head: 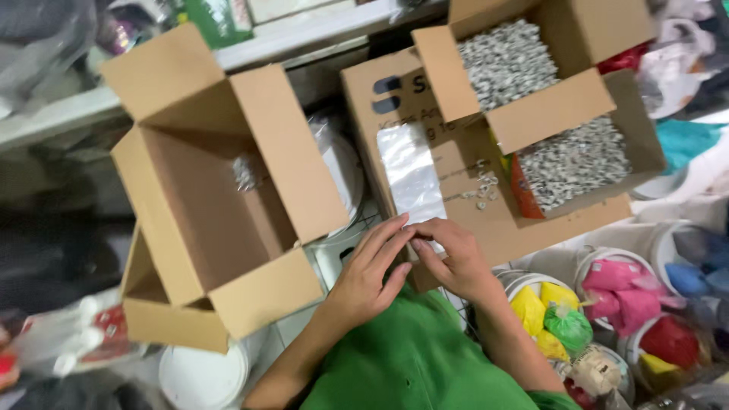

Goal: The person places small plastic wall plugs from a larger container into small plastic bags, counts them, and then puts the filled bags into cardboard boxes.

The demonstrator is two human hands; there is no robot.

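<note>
My left hand [372,269] and my right hand [452,258] meet at the near edge of a closed brown carton [456,205]. Their fingertips pinch the end of a stack of clear plastic bags [410,171] lying on that carton. A few small pale pieces [482,190] lie loose on the carton just beyond my right hand. An open box [569,171] full of the same small grey-white pieces stands at the carton's right, and another open box of them [505,61] sits above it.
A large open brown box [220,197], with one small filled bag [244,173] inside, stands at left. Buckets with coloured bags [623,296] are at lower right. A white lid [201,376] lies near the bottom, and a white shelf [304,34] runs along the top.
</note>
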